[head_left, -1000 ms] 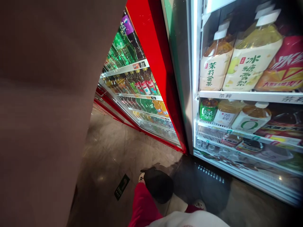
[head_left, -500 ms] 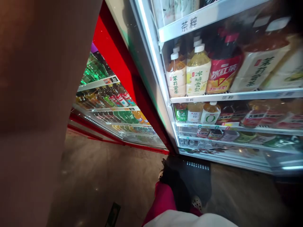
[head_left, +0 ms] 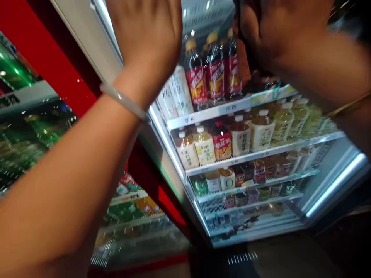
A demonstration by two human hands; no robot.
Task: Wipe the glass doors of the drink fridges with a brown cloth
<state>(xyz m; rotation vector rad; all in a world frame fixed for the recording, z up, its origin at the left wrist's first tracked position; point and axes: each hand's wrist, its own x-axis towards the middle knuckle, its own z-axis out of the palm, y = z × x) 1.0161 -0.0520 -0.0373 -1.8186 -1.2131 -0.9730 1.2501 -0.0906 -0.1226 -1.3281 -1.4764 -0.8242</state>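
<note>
Since the earlier frame, both hands have come up across the top of my feed, and the cooler's higher shelf has swung into sight. From here I cannot tell whether the left hand's fingers are spread or closed, as they run out past the upper edge; the right hand's fingers are dark and blurred, so I cannot tell what, if anything, they hold. Between the hands in my view, dark bottles with red labels and yellow caps stand in a row on the shelf, beside tall white containers. I see the left forearm rise slantwise from the lower left, a pale bangle around its wrist; the right forearm comes in from the right edge, wearing a thin gold-coloured band. Farther out, pale-labelled bottles fill lower shelves, and a red-framed cabinet stands at left.
</note>
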